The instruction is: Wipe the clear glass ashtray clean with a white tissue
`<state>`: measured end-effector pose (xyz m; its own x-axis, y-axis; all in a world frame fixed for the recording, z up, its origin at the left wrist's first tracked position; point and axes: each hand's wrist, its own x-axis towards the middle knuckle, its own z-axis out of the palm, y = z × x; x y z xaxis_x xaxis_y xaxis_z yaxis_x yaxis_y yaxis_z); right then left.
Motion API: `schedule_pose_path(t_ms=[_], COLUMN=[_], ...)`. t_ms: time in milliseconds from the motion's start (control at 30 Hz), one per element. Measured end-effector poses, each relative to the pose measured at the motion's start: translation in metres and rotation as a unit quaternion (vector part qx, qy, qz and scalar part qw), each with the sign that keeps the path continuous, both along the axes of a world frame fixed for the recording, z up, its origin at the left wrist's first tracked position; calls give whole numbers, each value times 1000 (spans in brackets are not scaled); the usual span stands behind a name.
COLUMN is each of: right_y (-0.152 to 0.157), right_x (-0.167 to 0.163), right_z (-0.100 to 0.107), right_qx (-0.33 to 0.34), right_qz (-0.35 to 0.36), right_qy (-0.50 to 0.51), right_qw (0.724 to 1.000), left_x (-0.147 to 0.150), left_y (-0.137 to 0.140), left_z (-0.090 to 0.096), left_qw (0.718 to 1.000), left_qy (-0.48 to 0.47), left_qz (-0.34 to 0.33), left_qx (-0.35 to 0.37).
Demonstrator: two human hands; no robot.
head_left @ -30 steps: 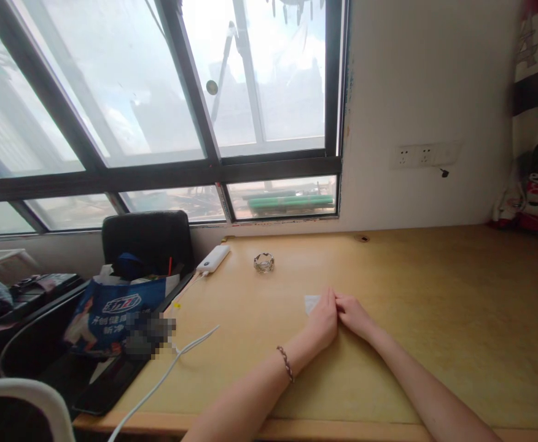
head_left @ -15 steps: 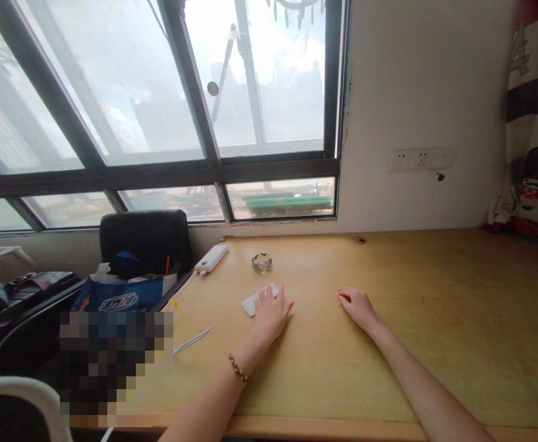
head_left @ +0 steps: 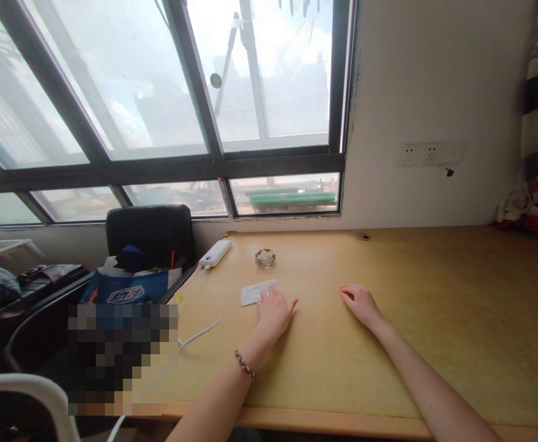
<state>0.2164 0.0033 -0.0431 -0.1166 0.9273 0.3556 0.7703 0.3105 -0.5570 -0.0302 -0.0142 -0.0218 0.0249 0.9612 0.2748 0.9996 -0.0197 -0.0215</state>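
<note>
Your left hand point(head_left: 274, 312) lies palm down on the wooden desk point(head_left: 435, 294), fingers spread and flat, with the fingertips resting on the near edge of a small white slip of paper point(head_left: 256, 292); nothing is pinched or clasped, the hand only presses on it. The paper lies flat on the desk, left of centre, just in front of a small glass ashtray point(head_left: 265, 258) that stands a little farther back toward the window point(head_left: 158, 92). Your right hand point(head_left: 360, 302) rests on the desk well apart from the left, fingers loosely curled and holding nothing, touching only the bare wood. A beaded bracelet point(head_left: 244, 364) sits on your left wrist. Near the back left corner of the desk lies a white power bank point(head_left: 214, 252), and a white cable point(head_left: 195, 336) trails over the left edge of the desk. Beside the desk on the left stands a black chair point(head_left: 152, 230) with a blue and white bag point(head_left: 126, 293) on its seat. On the wall to the right of the window there is a row of sockets point(head_left: 428, 154).
</note>
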Motion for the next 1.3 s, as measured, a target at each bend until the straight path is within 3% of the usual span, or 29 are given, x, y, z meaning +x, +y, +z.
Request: schedule_pose_path(t_ms=[200,833,933,1000,1067,1100,1167,1233,1267,1300], right_y=[0,-2,-3,-4,-8,-11,-18,-24,-26,-26], right_x=[1,0,-2,-7,-17,-24,-41,-62,-71,-80], right_z=[2,4,7,9,11,12,12,11,11,10], right_qx=[2,-14,-2,9,-5,-24,-68,-92,-102,-100], right_qz=[1,0,-6,-10,-7,-2,17,34,40,37], right_qy=[2,0,39,111,227,294,416,484,491,486], right_qw=[1000,1000,999,994,974,955,907,870,864,867], left_x=[0,-4,-3,0,8,15,33,54,66,76], left_y=[1,3,6,7,7,6,4,3,4,6], left_z=[-2,-1,-1,0,-1,-1,-4,-8,-10,-12], left_qw=[999,999,998,988,954,923,832,740,717,716], left_qy=[-9,-19,-46,-117,-248,-331,-500,-617,-640,-647], left_qz=[52,39,-4,-72,-154,-190,-234,-234,-220,-192], left_qx=[-7,0,49,75,64,37,-47,-129,-164,-176])
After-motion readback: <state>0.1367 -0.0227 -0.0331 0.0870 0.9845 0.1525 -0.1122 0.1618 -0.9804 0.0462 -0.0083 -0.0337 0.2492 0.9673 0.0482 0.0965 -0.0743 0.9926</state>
